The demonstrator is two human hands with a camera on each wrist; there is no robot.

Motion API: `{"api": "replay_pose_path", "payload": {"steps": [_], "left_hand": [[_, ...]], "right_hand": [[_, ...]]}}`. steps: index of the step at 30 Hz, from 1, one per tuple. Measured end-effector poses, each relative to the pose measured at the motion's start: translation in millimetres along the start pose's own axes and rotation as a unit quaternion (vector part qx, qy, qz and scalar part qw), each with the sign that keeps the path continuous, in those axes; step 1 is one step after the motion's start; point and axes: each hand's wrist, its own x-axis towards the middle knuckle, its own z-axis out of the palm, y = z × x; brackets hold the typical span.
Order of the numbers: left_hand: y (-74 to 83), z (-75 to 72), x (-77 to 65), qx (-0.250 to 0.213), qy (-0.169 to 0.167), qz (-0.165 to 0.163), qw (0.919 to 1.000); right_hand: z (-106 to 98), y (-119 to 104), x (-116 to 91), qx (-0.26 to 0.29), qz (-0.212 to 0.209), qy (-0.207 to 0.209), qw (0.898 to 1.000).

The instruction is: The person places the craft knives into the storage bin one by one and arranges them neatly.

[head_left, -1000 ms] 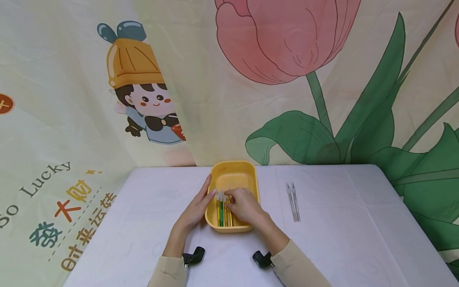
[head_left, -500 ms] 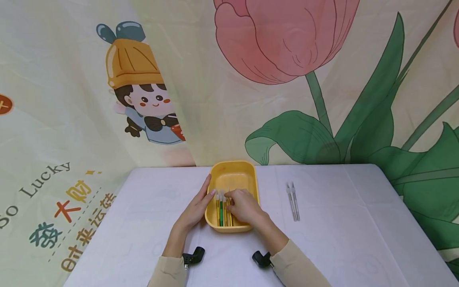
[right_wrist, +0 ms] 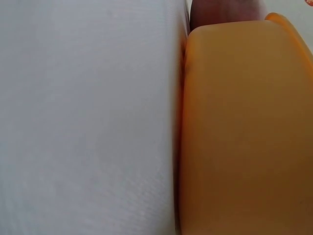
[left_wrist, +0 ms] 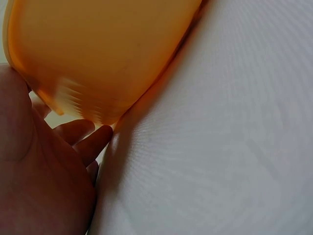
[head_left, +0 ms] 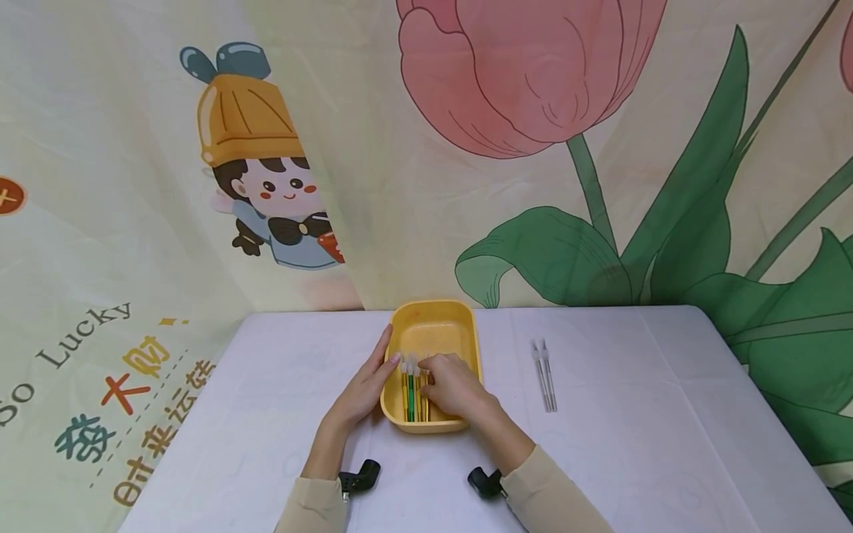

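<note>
A yellow plastic tray (head_left: 433,311) stands on the white table in the head view. My left hand (head_left: 363,389) holds its left side, thumb at the rim and fingers along the outer wall; the left wrist view shows those fingers against the tray. Inside, several slim pen-like sticks (head_left: 411,400), gold and green with pale clear tips, lie side by side near the left wall. My right hand (head_left: 456,385) reaches into the tray with curled fingers, at the upper part of the rightmost gold stick (head_left: 428,407). Its fingertips are partly hidden. Only the tray's outer wall (right_wrist: 244,122) fills the right wrist view.
Two silver pen-like sticks (head_left: 545,377) with pale tips lie side by side on the white tablecloth (head_left: 633,414), right of the tray. A printed cloth (head_left: 400,222) hangs behind the table. Black wrist cameras (head_left: 360,476) sit below both forearms.
Very little differs. My right hand has shifted slightly at the rightmost gold stick, whose upper tip no longer shows clearly above the fingers. The left hand and tray stay put.
</note>
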Motion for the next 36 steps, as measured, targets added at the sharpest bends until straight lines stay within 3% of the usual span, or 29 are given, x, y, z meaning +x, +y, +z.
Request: {"api": "replay_pose_path", "payload": {"steps": [18, 28, 36], "left_hand": [[-0.7, -0.3, -1.5, -0.003, -0.002, 0.002, 1.0000], [0.1, -2.2, -2.0, 0.000, -0.002, 0.000, 1.0000], [0.2, -1.7, -1.4, -0.004, -0.005, 0.005, 1.0000]], "right_hand": [[2, 0, -1, -0.006, -0.011, 0.001, 1.000], [-2, -5, -1, -0.023, -0.024, 0.070, 0.997], [-10, -7, -6, -0.024, -0.023, 0.082, 0.996]]}}
